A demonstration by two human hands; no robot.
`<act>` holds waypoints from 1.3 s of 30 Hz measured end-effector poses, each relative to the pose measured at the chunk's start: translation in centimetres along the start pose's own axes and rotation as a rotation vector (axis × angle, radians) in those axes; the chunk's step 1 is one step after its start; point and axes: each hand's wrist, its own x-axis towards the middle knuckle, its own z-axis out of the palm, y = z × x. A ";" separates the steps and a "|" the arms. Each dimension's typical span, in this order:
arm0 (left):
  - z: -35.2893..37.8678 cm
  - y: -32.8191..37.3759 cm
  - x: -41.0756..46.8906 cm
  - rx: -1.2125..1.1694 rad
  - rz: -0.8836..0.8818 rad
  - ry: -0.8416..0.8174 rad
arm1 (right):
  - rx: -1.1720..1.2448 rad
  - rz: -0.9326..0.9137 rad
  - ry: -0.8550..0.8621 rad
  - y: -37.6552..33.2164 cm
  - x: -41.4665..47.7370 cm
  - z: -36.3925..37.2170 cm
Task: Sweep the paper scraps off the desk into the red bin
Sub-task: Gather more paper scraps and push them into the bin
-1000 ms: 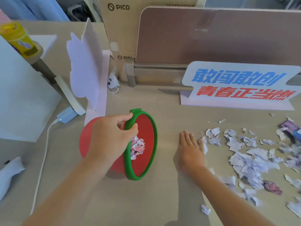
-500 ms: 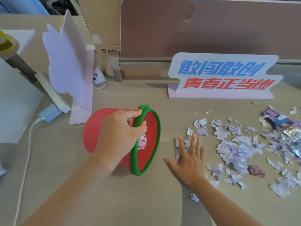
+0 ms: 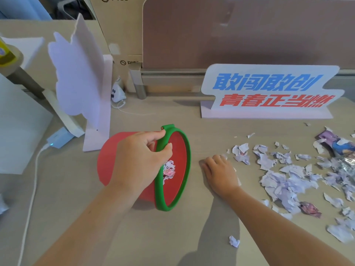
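Watching through the head camera, I see the left grip [image 3: 142, 160], a bare hand, holding the red bin [image 3: 107, 162] by its green rim [image 3: 187, 160]. The thumb is hooked inside the mouth and the fingers are curled over the outside. The bin lies tipped on its side near the middle of the worktop [image 3: 153, 237], with its open mouth facing the right edge. A small clump of torn paper [image 3: 169, 169] already sits inside it, against the lower wall.

The right grip [image 3: 221, 171] rests palm down on the worktop just beside the bin's mouth and apart from the rim. Its fingers are loosely bent and pinch nothing. A few pieces touch its far side.

Most of the paper scraps [image 3: 278, 181] are spread toward the right edge of the worktop in a loose pale drift. A crumpled printed wrapper [image 3: 338, 144] lies at the right edge and a pinkish piece [image 3: 311, 209] at the drift's nearer side. One stray scrap [image 3: 234, 241] lies alone toward the front edge, beside my right forearm.

Along the back edge a sign [image 3: 269, 91] with blue and red characters stands in front of a brown partition [image 3: 230, 31]. Toward the back left corner are a white cut-out board [image 3: 78, 73] on its stand, a cardboard box [image 3: 115, 25] and a small white figure [image 3: 116, 93]. A pale blue adapter [image 3: 57, 139] lies near the left edge, and its white cable [image 3: 32, 189] runs toward the front.
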 end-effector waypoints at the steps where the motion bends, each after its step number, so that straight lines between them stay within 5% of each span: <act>1: 0.0 0.0 0.1 -0.003 -0.007 0.000 | -0.020 -0.045 0.011 -0.1 -0.1 0.0; 6: 0.3 0.2 0.3 -0.020 -0.011 0.005 | -0.140 -0.023 -0.039 -0.5 -0.3 0.0; 12: 0.3 0.0 0.2 -0.050 -0.042 -0.009 | -0.014 0.271 -0.239 -1.3 1.2 -1.2; 15: 0.0 0.0 0.0 -0.061 -0.053 0.000 | 0.330 0.555 -0.124 -4.4 2.2 -3.9; 21: -0.7 -0.1 -0.4 -0.025 -0.064 0.028 | 1.189 0.701 0.000 -14.7 4.8 -6.1; 26: -1.1 0.0 -0.7 -0.072 -0.121 0.024 | 1.055 0.460 -0.262 -16.7 5.2 -4.7; 30: -1.3 0.1 -1.1 -0.079 -0.117 0.036 | 0.401 -0.006 -0.455 -16.7 4.5 -4.4; 32: -1.3 0.1 -1.2 -0.070 -0.103 0.033 | 0.369 -0.049 -0.511 -16.3 3.9 -4.8; 35: -1.5 0.0 -1.3 -0.041 -0.072 0.030 | 0.652 -0.135 -0.282 -15.0 2.1 -7.4; 39: -1.8 -0.2 -1.6 -0.019 -0.058 0.032 | 0.692 0.326 0.115 -10.5 -0.8 -8.0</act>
